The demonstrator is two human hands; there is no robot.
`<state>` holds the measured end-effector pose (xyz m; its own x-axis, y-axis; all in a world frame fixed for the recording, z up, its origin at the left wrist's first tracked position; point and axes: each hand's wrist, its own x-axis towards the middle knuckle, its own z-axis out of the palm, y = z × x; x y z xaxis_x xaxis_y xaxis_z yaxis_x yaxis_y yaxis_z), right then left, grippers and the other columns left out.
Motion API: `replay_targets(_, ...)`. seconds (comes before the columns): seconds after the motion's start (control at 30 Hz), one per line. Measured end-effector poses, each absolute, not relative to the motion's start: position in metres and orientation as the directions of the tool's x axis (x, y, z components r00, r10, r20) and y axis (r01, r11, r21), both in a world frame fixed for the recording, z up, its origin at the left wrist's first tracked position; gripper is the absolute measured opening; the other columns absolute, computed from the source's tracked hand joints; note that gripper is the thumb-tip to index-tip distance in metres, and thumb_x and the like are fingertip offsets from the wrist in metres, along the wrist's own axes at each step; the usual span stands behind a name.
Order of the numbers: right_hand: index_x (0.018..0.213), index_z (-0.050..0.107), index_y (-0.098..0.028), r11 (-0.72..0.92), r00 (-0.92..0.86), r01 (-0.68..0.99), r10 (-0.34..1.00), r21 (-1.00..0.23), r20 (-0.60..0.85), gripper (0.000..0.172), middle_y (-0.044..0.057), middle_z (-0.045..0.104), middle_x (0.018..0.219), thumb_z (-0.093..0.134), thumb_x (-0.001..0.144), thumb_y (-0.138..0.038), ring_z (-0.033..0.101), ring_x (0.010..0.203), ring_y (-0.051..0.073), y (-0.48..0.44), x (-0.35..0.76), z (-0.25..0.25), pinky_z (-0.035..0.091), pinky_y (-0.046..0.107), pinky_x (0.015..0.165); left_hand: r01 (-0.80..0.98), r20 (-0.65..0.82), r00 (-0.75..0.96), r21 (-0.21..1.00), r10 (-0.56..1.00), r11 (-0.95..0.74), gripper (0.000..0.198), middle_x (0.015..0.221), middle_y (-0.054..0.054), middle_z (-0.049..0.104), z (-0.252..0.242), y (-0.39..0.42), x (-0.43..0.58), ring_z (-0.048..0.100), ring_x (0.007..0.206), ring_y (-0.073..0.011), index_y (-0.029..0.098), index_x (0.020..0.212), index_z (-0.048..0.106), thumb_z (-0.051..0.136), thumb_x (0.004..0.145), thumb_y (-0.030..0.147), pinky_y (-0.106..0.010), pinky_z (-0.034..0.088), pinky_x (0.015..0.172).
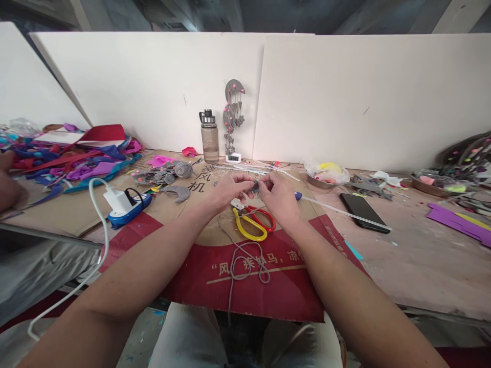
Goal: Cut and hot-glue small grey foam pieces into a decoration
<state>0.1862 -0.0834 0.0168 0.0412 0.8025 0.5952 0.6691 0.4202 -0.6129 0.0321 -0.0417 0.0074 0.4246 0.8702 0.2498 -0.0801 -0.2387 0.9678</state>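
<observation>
My left hand [233, 190] and my right hand [279, 197] meet over the cardboard, fingertips pinched on a small dark grey piece [255, 186], felt by its look. Fingers cover most of it. Grey yarn [241, 276] runs from below my hands and lies in loose loops on the cardboard, one end hanging over the front edge. Right beneath my hands rest scissors [251, 230] with one yellow and one red handle. A blue-tipped clear glue stick or rod [326, 205] lies beside my right hand, reaching onto a black phone [363, 212].
A printed cardboard sheet [184, 276] covers the table before me. At left are a blue power strip [130, 209] with a white cable, a grey felt crescent [177, 193] and coloured scraps [88, 163]. Behind stand a bottle [209, 138] and a hanging moon ornament [233, 94]; a bowl [326, 180] sits right.
</observation>
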Motion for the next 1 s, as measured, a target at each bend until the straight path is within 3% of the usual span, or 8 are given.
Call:
replay_targets(0.13, 0.073, 0.053, -0.019, 0.465, -0.029, 0.718, 0.764, -0.518, 0.645, 0.010, 0.003, 0.057, 0.074, 0.048, 0.082, -0.020, 0.049, 0.070, 0.016, -0.083, 0.185, 0.015, 0.037, 0.030, 0.069, 0.071, 0.290, 0.368, 0.939, 0.883, -0.338, 0.014, 0.057, 0.001, 0.059, 0.008, -0.041, 0.032, 0.053, 0.046, -0.0070, 0.013, 0.079, 0.065, 0.064, 0.074, 0.026, -0.016, 0.031, 0.038)
replay_targets(0.2, 0.081, 0.054, -0.019, 0.476, -0.051, 0.688, 0.785, -0.547, 0.618, 0.007, 0.003, 0.057, 0.077, 0.048, 0.082, -0.020, 0.051, 0.072, 0.017, -0.082, 0.185, 0.014, 0.039, 0.030, 0.071, 0.093, 0.301, 0.327, 0.933, 0.896, -0.347, 0.011, 0.051, 0.003, 0.056, 0.007, -0.040, 0.032, 0.051, 0.042, -0.0062, 0.014, 0.076, 0.062, 0.064, 0.074, 0.025, -0.016, 0.028, 0.037)
replay_targets(0.3, 0.104, 0.051, -0.017, 0.475, -0.057, 0.592, 0.830, -0.651, 0.555, 0.025, 0.003, 0.057, 0.082, 0.048, 0.079, -0.016, 0.053, 0.074, 0.016, -0.082, 0.187, 0.014, 0.042, 0.030, 0.070, 0.071, 0.314, 0.253, 0.937, 0.915, -0.342, 0.010, 0.050, 0.004, 0.055, 0.007, -0.037, 0.033, 0.053, 0.041, -0.0063, 0.015, 0.074, 0.059, 0.065, 0.073, 0.023, -0.016, 0.028, 0.037)
replay_targets(0.4, 0.111, 0.045, -0.017, 0.480, -0.047, 0.534, 0.838, -0.696, 0.543, 0.035, 0.003, 0.056, 0.089, 0.046, 0.076, -0.013, 0.054, 0.074, 0.015, -0.083, 0.188, 0.013, 0.043, 0.029, 0.070, 0.048, 0.328, 0.199, 0.938, 0.923, -0.344, 0.010, 0.053, 0.002, 0.059, 0.006, -0.035, 0.034, 0.054, 0.042, -0.0071, 0.014, 0.074, 0.058, 0.065, 0.074, 0.022, -0.017, 0.034, 0.038)
replay_targets(0.6, 0.100, 0.047, -0.020, 0.471, 0.021, 0.490, 0.835, -0.733, 0.550, 0.016, 0.002, 0.057, 0.082, 0.045, 0.086, -0.029, 0.053, 0.072, 0.016, -0.082, 0.185, 0.011, 0.042, 0.030, 0.069, -0.051, 0.362, 0.159, 0.932, 0.919, -0.358, 0.013, 0.067, 0.000, 0.062, 0.005, -0.034, 0.035, 0.068, 0.058, -0.0145, 0.013, 0.078, 0.057, 0.066, 0.074, 0.022, -0.018, 0.044, 0.041)
replay_targets(0.8, 0.092, 0.056, -0.018, 0.416, 0.055, 0.486, 0.863, -0.769, 0.502, 0.019, 0.000, 0.058, 0.075, 0.052, 0.082, -0.033, 0.051, 0.067, 0.014, -0.079, 0.187, 0.010, 0.039, 0.028, 0.065, -0.066, 0.335, 0.233, 0.942, 0.913, -0.329, 0.020, 0.069, -0.001, 0.064, 0.005, -0.037, 0.038, 0.069, 0.060, -0.0150, 0.014, 0.080, 0.055, 0.070, 0.075, 0.025, -0.018, 0.047, 0.044)
replay_targets(0.9, 0.075, 0.058, -0.019, 0.384, 0.074, 0.465, 0.881, -0.797, 0.468, 0.016, -0.002, 0.055, 0.066, 0.052, 0.079, -0.033, 0.047, 0.062, 0.013, -0.073, 0.190, 0.008, 0.037, 0.027, 0.061, -0.083, 0.297, 0.297, 0.955, 0.907, -0.286, 0.025, 0.072, -0.003, 0.067, 0.008, -0.041, 0.038, 0.070, 0.062, -0.0165, 0.013, 0.091, 0.056, 0.071, 0.076, 0.026, -0.021, 0.050, 0.046)
replay_targets(1.0, 0.069, 0.057, -0.019, 0.330, 0.150, 0.369, 0.902, -0.869, 0.406, 0.016, -0.004, 0.051, 0.060, 0.054, 0.074, -0.034, 0.043, 0.056, 0.011, -0.064, 0.195, 0.004, 0.034, 0.025, 0.056, -0.102, 0.274, 0.439, 0.961, 0.856, -0.256, 0.039, 0.077, -0.005, 0.069, 0.011, -0.044, 0.035, 0.071, 0.067, -0.0183, 0.013, 0.107, 0.057, 0.073, 0.075, 0.029, -0.022, 0.050, 0.048)
